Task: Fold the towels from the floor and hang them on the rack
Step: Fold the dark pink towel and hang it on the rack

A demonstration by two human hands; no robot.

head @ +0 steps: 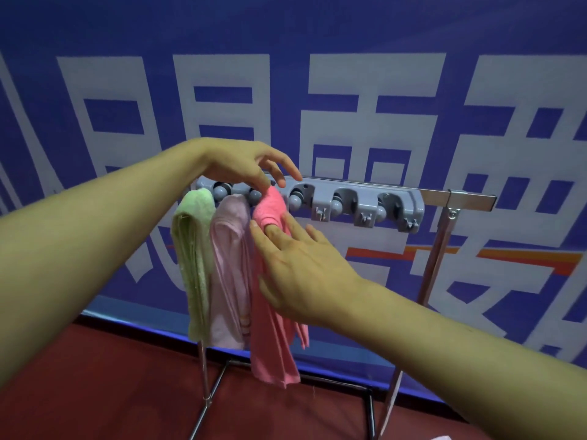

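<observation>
1. A pale green fluffy towel [193,265] hangs folded from the leftmost clip of the grey plastic clip holder [359,204], which is fixed along a silver metal rack [438,255].
2. Just beside it, a light pink folded towel [228,274] hangs from the next clip, touching its neighbours.
3. The left hand [244,163] reaches over the holder, its fingertips [265,182] pinching the top of a bright coral-pink towel [273,338] at the third clip.
4. The right hand [301,268] lies on that towel's front with fingers straight and spread, one fingertip tucked under a fold.
5. Three clips to the right carry nothing.
6. Behind stands a blue banner with large white characters [381,106]; below is a dark red floor [95,392].
</observation>
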